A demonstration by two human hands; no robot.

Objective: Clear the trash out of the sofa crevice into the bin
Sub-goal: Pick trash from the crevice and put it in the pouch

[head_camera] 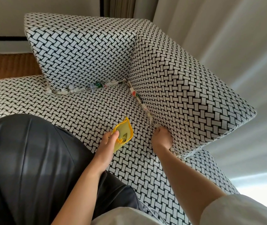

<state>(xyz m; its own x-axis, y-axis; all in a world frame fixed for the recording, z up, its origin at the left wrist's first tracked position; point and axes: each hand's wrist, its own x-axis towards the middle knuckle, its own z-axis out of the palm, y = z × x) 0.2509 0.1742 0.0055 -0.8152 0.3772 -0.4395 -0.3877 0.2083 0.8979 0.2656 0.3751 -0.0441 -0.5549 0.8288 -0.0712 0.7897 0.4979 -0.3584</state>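
2 hands: left point(105, 144) grips pouch point(123, 136), right point(161, 139) inside crevice point(143, 108).

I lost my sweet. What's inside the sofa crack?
Crumpled trash scraps fill the crevice, and the right hand reaches into it. Anything deeper is covered by the cushions.

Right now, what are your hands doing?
Left hand: holds the yellow pouch.
Right hand: tucked into the sofa crevice; grip cannot be told.

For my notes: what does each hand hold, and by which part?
The left hand pinches the yellow pouch at its left edge. The right hand reaches into the crevice; grip cannot be told.
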